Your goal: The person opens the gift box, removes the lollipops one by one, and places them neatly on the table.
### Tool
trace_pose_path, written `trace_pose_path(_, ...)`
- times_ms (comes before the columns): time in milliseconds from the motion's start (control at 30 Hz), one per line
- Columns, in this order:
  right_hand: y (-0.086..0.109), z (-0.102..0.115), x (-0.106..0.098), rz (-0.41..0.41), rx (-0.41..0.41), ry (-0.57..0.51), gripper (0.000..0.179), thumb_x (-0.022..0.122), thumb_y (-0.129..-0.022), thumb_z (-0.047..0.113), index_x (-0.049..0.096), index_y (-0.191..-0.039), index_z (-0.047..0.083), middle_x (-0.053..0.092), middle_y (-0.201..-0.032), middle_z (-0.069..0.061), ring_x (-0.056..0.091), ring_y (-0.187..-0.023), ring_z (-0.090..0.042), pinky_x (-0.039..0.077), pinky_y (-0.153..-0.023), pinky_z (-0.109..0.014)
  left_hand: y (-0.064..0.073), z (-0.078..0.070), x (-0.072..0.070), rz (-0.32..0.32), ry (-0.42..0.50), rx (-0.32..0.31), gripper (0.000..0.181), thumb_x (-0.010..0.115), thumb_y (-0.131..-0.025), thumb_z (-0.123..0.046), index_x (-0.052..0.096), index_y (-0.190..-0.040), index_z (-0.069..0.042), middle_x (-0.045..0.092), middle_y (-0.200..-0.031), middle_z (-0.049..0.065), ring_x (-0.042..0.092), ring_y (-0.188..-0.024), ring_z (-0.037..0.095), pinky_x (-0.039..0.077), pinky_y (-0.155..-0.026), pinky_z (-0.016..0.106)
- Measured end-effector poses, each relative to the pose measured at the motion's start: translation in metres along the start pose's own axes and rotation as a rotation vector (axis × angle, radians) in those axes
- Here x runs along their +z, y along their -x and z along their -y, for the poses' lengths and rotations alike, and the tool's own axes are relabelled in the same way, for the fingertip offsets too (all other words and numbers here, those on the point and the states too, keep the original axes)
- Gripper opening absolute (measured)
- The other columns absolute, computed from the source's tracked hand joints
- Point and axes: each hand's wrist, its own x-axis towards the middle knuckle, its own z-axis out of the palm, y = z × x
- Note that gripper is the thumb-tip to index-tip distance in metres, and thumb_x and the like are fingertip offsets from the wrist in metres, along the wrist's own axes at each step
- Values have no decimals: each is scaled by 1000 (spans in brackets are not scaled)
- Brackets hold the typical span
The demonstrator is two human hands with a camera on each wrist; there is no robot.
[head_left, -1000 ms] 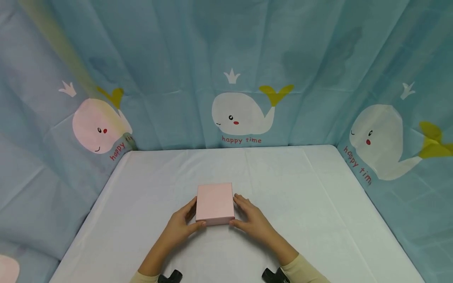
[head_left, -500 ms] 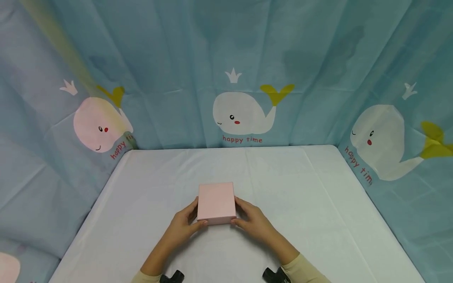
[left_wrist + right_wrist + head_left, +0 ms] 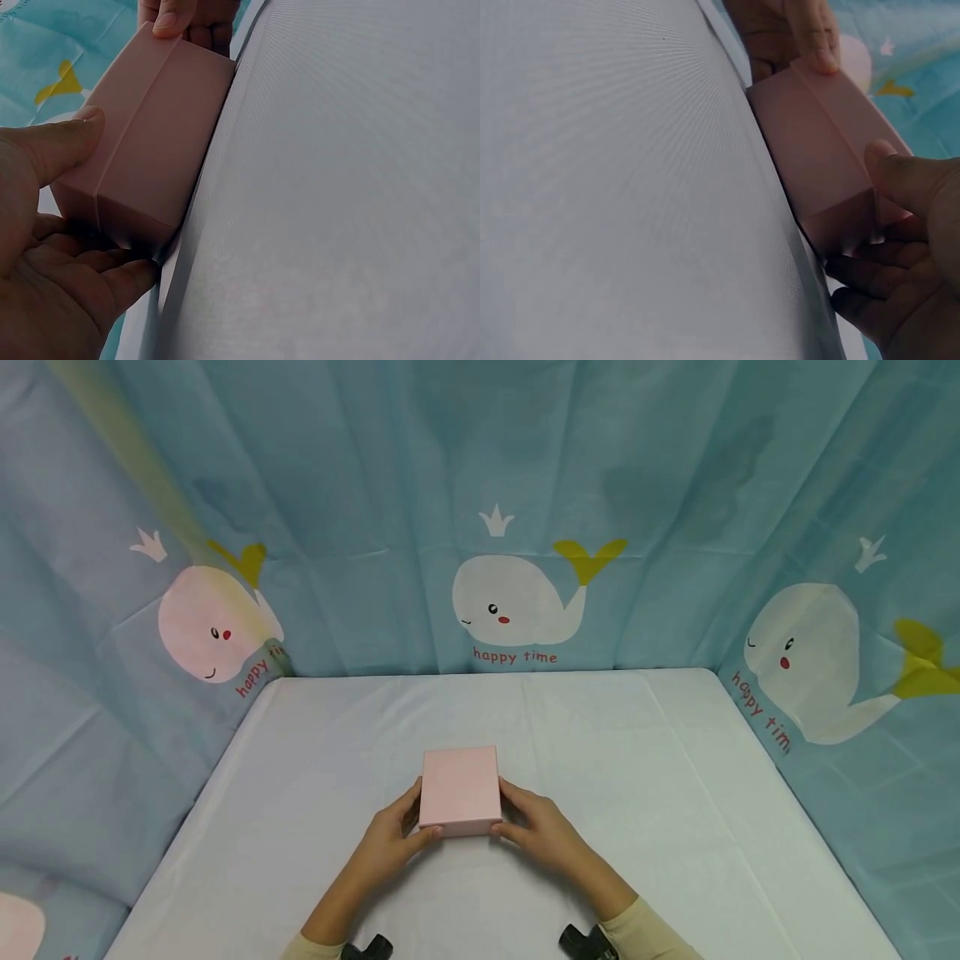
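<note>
A square pink lidded box (image 3: 460,787) sits on the white table, its lid closed, between both hands. My left hand (image 3: 392,835) grips its left side, the thumb on the front face near the corner and the fingers along the side. On the right, my right hand (image 3: 542,832) holds the box the same way. In the left wrist view, the left thumb (image 3: 71,142) lies on the lid's edge and the fingers curl by the lower side. The right wrist view shows the right thumb (image 3: 900,176) against the lid's edge, fingers close to the tabletop.
A white cloth-covered table (image 3: 637,793) spreads around the box. Blue curtains (image 3: 375,510) printed with whales and "happy time" lettering hang behind and along both sides. Black wrist devices (image 3: 588,942) show at the bottom, near the beige sleeves (image 3: 648,931).
The right hand's fingers, slightly spread beside the box a second ago, now lie closer against its side. Otherwise the whole head view has only shifted a little.
</note>
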Motion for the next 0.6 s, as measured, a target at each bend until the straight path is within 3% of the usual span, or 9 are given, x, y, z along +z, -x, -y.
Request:
trace_pose_path(233,1,-1,-1,20,39,-16,80,73,-94,39,38,-157,4,43,-158,-8,42,-146,-22,40,-120,-45,0,0,2,13,-8,3,100,78,-89,-42,23,-163,-6,34,-164,12,43,-146,28,43,-115,40)
trace_pose_path(600,2,1,-2,29,52,22,79,66,-98,44,36,-158,2,42,-159,-12,43,-146,-27,41,-118,-50,1,-3,4,33,-34,4,97,70,-95,-45,14,-165,-7,25,-167,12,36,-149,27,39,-118,43)
